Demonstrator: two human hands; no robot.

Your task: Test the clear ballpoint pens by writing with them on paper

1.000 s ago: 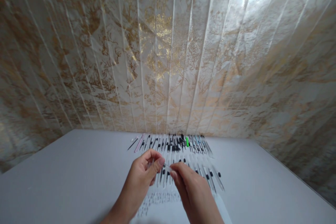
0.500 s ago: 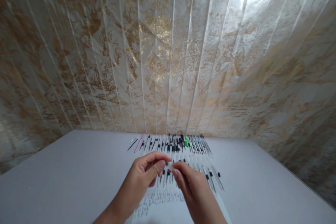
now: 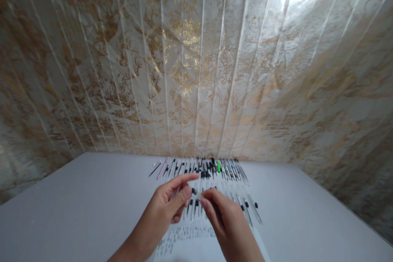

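Between the thumb and index finger of my right hand (image 3: pixel 225 208) is a short clear pen part (image 3: pixel 199 196) with a black end pointing up and left. My left hand (image 3: pixel 168 200) is just left of that black end, its index finger stretched out above and its thumb bent over the curled lower fingers. A pale sliver shows inside the left hand, but I cannot make out what it is. Below and behind both hands lies a row of clear pens (image 3: pixel 250 211) with black parts, partly hidden by the hands.
Farther back is another row of pens and dark pen parts (image 3: pixel 176 168), with a bright green piece (image 3: pixel 218 166) and a pink pen (image 3: pixel 162 168). A sheet of paper with handwriting (image 3: pixel 187 245) lies near me on the white table (image 3: pixel 76 213). Behind stands a gold-patterned curtain (image 3: pixel 184 69).
My left index finger has lifted and straightened away from the clear pen part, so its black end now shows. My right hand has hardly moved.
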